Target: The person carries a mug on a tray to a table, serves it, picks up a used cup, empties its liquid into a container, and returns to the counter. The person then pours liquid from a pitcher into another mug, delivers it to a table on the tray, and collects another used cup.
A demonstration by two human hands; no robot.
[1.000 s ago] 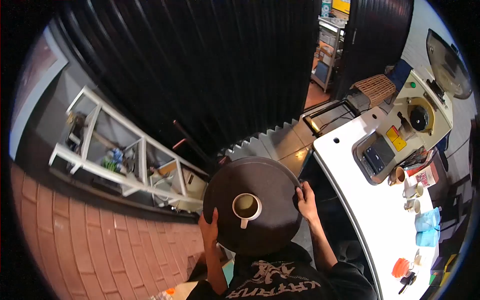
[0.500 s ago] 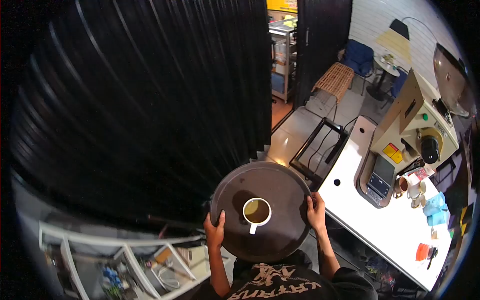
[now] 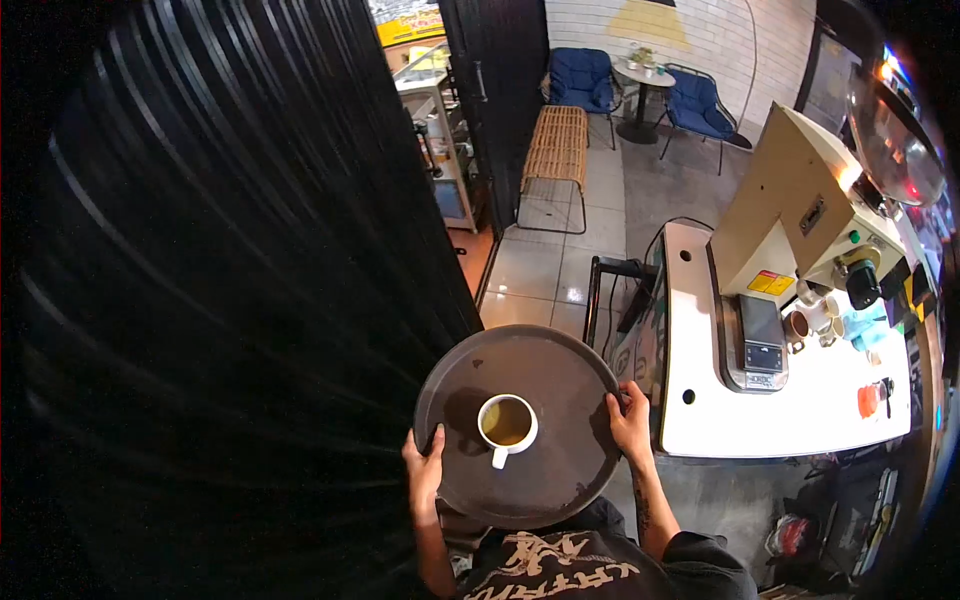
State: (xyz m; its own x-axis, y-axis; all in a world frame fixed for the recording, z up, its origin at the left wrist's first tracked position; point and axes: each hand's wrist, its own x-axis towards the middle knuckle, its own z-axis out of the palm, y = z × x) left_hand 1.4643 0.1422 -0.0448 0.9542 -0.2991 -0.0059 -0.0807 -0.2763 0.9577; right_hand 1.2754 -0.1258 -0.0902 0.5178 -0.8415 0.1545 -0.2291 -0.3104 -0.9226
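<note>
At the lower centre of the frame, the left hand (image 3: 424, 466) and right hand (image 3: 628, 420) are holding the tray (image 3: 565, 395) by opposite sides, each grip closing on the rim with the thumb above. The white cup (image 3: 507, 430) is standing upright near the tray's middle, its handle pointing toward the bottom of the frame. Nothing is fencing the cup in, so uneven lifting by one hand could be sending it sliding, and a jolt could be slopping the drink (image 3: 507, 418). Just beyond the tray's upper right, a black frame (image 3: 592, 300) is standing where the rim could be knocking it. The white bench (image 3: 700, 425) is crowding the right side, carrying a scale (image 3: 760, 325), a grinder (image 3: 762, 205) and more cups. The dark partition (image 3: 250, 250) is filling the left, narrowing the way. Farther up, a wicker seat (image 3: 556, 145) and blue chair (image 3: 580, 80) are bordering the tiled floor (image 3: 525, 270).
</note>
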